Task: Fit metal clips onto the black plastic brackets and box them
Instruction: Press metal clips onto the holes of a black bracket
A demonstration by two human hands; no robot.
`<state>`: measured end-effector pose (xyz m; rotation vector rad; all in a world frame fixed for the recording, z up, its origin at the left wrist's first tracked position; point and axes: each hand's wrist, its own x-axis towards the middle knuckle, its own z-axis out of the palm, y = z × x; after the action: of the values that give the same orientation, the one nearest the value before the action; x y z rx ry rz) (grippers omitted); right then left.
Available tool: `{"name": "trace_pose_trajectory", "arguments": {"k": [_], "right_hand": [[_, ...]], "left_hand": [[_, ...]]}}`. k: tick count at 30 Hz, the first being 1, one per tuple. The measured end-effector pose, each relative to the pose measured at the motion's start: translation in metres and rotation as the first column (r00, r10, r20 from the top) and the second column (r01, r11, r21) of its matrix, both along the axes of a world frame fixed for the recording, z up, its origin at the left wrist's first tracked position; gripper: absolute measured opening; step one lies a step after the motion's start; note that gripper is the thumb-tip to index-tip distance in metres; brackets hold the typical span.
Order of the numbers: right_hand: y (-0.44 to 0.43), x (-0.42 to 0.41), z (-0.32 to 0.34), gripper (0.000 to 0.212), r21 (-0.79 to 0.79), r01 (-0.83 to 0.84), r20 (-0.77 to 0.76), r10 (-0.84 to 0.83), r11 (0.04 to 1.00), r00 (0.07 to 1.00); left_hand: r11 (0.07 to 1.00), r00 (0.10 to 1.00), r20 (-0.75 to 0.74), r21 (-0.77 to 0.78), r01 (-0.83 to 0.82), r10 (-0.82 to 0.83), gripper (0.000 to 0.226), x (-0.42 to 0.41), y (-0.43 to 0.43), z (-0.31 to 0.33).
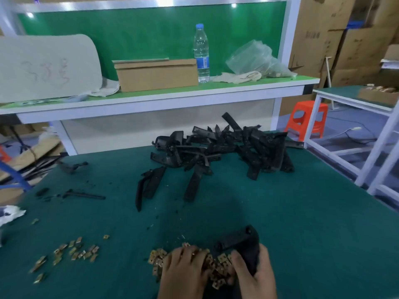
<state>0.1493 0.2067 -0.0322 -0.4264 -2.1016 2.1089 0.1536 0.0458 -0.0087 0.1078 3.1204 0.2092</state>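
Gripping a black bracket point(239, 238) in your right hand point(257, 275), you hold it at the near edge of the green surface point(302, 212), thumb and fingers wrapped round its lower end, the top end pointing away from you. Your left hand point(183, 270) is just beside it, fingers bent down onto the pile of brass-coloured clips point(218, 268). Whether one is pinched under there, I cannot tell. More scattered clips point(75, 251) lie well off to your left. Further out, the heap of brackets point(226, 147) sits at the far edge, with a few loose brackets point(151, 186) nearer you. Up on the shelf point(194, 98) behind: a cardboard box point(157, 75), a water bottle point(201, 52) touching its right end, then a crumpled plastic bag point(254, 59).
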Motion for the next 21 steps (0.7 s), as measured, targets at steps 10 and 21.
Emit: {"name": "trace_pose_trajectory", "arguments": {"k": [10, 21], "right_hand": [[0.002, 0.0, -0.009, 0.046, -0.033, -0.064, -0.053, 0.062, 0.997, 0.997], [0.002, 0.004, 0.003, 0.051, -0.045, -0.233, -0.091, 0.228, 0.972, 0.969]], "left_hand": [[0.894, 0.953, -0.272, 0.448, 0.004, 0.132, 0.016, -0.016, -0.01, -0.013], [0.38, 0.988, 0.053, 0.919, -0.106, 0.147, 0.005, -0.015, -0.021, 0.026]]}}
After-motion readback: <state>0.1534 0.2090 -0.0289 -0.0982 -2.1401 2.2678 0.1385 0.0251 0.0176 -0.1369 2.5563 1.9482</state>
